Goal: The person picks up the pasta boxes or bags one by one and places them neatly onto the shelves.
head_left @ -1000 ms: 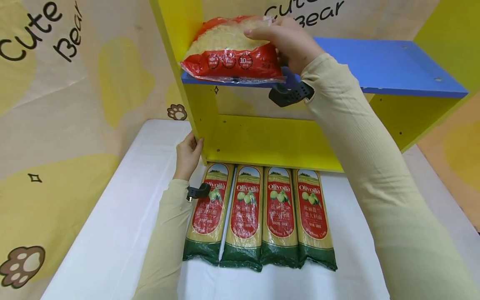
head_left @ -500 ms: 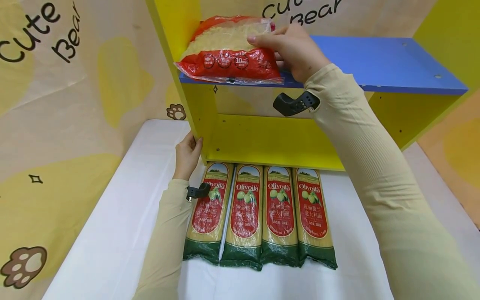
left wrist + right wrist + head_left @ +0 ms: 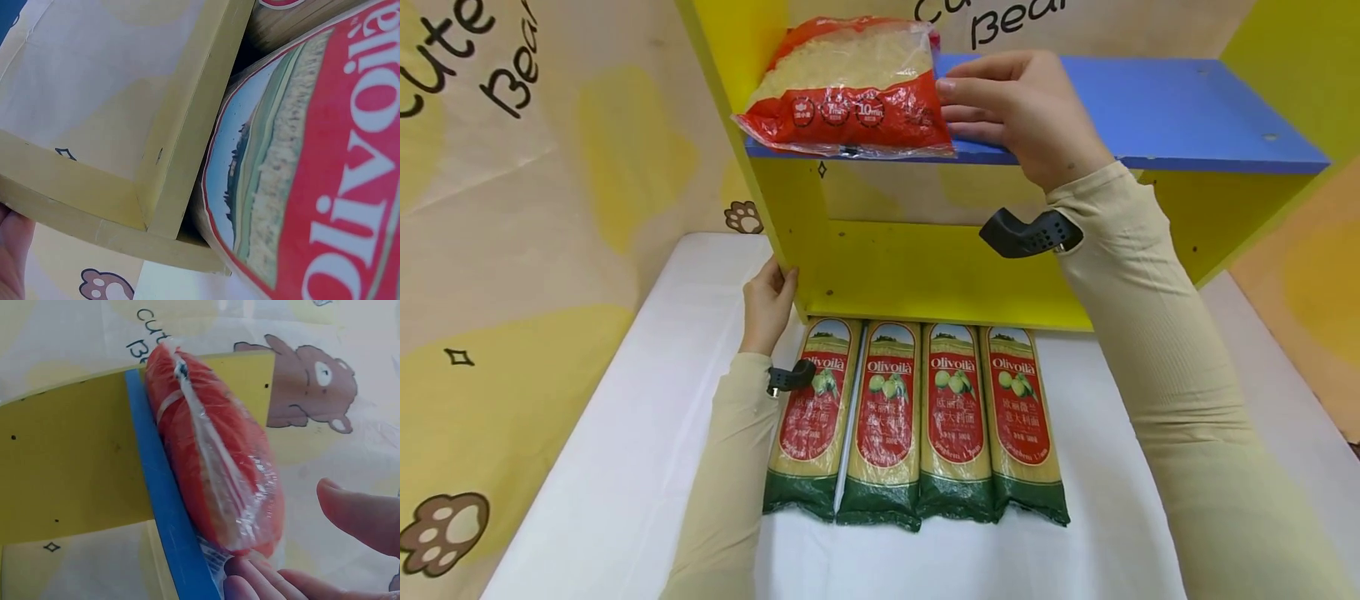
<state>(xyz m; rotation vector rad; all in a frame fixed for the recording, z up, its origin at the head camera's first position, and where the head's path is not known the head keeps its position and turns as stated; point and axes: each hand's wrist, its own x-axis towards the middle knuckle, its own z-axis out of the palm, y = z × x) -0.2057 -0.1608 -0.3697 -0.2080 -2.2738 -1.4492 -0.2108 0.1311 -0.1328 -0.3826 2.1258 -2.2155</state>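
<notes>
On the left end of the blue shelf board (image 3: pixel 1165 108) lies a red bag of pale dried noodles (image 3: pixel 850 83), its kind partly uncertain. My right hand (image 3: pixel 1037 117) is at the bag's right end, fingers fairly straight and fingertips against it. In the right wrist view the thumb (image 3: pixel 362 515) stands apart from the bag (image 3: pixel 219 450). My left hand (image 3: pixel 767 304) grips the front edge of the yellow side panel (image 3: pixel 767 200) low down; only part of this hand (image 3: pixel 12 253) shows in the left wrist view, and some fingers are hidden behind the panel.
Several spaghetti packets (image 3: pixel 951 408) lie side by side on the white table (image 3: pixel 865 562), their tops against the rack's yellow bottom board (image 3: pixel 955 267). The right side panel (image 3: pixel 1292 92) bounds the rack. A printed cloth (image 3: pixel 550 250) hangs behind and to the left.
My right thumb has come off the bag's top and the hand has drawn back rightward to its end. The bag stays on the blue board. The left hand keeps its grip.
</notes>
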